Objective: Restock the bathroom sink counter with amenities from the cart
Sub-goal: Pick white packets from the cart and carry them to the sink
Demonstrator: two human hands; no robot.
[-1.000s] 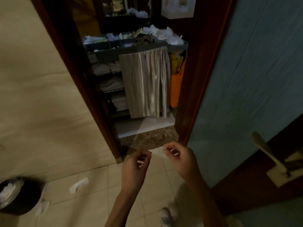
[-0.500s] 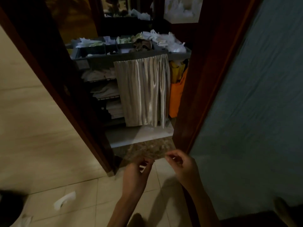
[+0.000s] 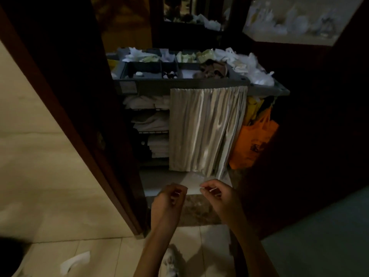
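Straight ahead: grey cart (image 3: 179, 84), cluttered top, beige curtain (image 3: 205, 128) hanging in front; left hand (image 3: 167, 202), right hand (image 3: 221, 198) curled, contents unclear.

Cart (image 3: 153, 87) sits beyond the doorway, door frame (image 3: 83, 136) to its left, door (image 3: 319, 236) to its right; tray (image 3: 144, 65) on top; linen (image 3: 149, 121) on shelves left of curtain (image 3: 205, 128); bag (image 3: 253, 144) hangs off right side; left hand (image 3: 169, 200) and right hand (image 3: 217, 194) low in front; paper scrap (image 3: 74, 262) on floor (image 3: 111, 254), bottom left
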